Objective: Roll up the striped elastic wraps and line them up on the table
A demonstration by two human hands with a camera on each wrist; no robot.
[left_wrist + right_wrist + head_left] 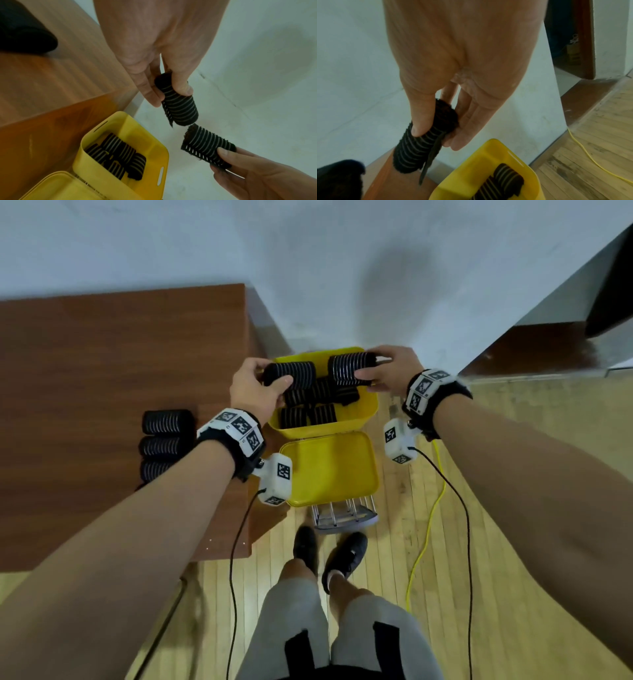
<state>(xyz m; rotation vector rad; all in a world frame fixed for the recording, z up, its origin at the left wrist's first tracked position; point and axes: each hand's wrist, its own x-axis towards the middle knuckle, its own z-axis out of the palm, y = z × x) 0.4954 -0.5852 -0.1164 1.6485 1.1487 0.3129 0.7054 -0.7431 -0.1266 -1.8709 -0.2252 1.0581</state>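
Above the yellow bin (368,409), left hand (251,392) and right hand (390,371) each grip one black, white-striped rolled wrap (296,374).

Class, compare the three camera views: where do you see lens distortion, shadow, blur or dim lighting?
Head view: wide-angle bending bows the brown wooden table edge, and a soft grey shadow falls on the pale wall. Left wrist view: dim, with the yellow plastic bin slightly soft. Right wrist view: the black-and-white striped wrap roll in the right hand looks blurred and murky.

Bin (368,409) right of table (102,354)
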